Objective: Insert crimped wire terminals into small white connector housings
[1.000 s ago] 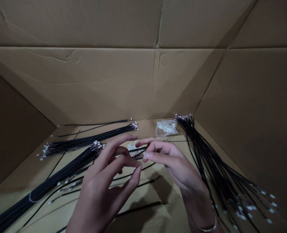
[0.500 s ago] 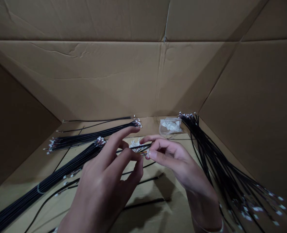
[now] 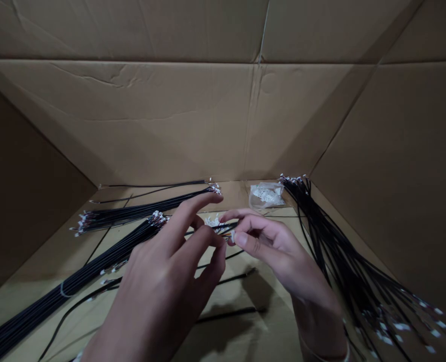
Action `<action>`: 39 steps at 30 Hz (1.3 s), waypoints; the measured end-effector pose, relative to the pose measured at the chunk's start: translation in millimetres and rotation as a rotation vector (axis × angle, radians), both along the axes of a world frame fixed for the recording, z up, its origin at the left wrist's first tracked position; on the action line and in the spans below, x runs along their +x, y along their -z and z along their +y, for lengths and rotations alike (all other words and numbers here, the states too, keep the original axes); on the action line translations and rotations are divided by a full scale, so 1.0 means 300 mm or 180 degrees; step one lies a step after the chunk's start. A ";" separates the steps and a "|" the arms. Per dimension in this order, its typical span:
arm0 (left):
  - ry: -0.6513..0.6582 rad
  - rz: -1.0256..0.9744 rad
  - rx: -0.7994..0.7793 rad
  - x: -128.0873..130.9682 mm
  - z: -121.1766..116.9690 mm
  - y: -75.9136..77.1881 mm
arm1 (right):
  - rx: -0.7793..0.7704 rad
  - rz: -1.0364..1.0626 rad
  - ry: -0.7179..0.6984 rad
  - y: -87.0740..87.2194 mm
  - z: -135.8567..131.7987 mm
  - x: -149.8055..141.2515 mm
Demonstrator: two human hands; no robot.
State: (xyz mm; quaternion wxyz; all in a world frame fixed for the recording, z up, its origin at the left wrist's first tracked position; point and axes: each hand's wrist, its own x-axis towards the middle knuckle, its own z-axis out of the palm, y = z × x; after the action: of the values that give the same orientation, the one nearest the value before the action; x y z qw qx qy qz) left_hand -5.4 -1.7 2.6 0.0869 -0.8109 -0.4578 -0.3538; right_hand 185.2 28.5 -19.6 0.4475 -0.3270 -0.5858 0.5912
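The right hand (image 3: pixel 271 256) pinches a thin wire (image 3: pixel 223 230); the left hand (image 3: pixel 158 286) meets it, fingertips (image 3: pixel 219 242) touching. Black bundles (image 3: pixel 120 213) lie around both hands.

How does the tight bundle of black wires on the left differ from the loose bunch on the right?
The left bundle lies tight and parallel, while the right bunch fans out loosely. The bundle has a thin band around it; no band shows on the bunch. The bunch's near white connector ends are in view; the bundle runs out of view. Both are black wires.
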 end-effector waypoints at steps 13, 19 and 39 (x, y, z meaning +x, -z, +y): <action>-0.0088 0.0063 0.0148 0.014 -0.015 -0.006 | 0.0019 0.0010 0.0051 -0.002 -0.008 0.002; -0.0030 0.0105 0.0120 0.014 -0.014 -0.011 | 0.0010 0.0024 0.0124 -0.004 -0.013 0.002; -0.0133 0.0323 0.0211 0.033 -0.035 -0.007 | -0.0393 0.0464 0.0116 -0.001 -0.019 0.005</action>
State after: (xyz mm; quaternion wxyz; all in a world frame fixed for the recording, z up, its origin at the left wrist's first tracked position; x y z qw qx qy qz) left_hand 4.6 -12.2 4.7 0.1443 -0.8148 -0.4577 -0.3254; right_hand 186.7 23.0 -19.2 0.4786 -0.3207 -0.5081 0.6402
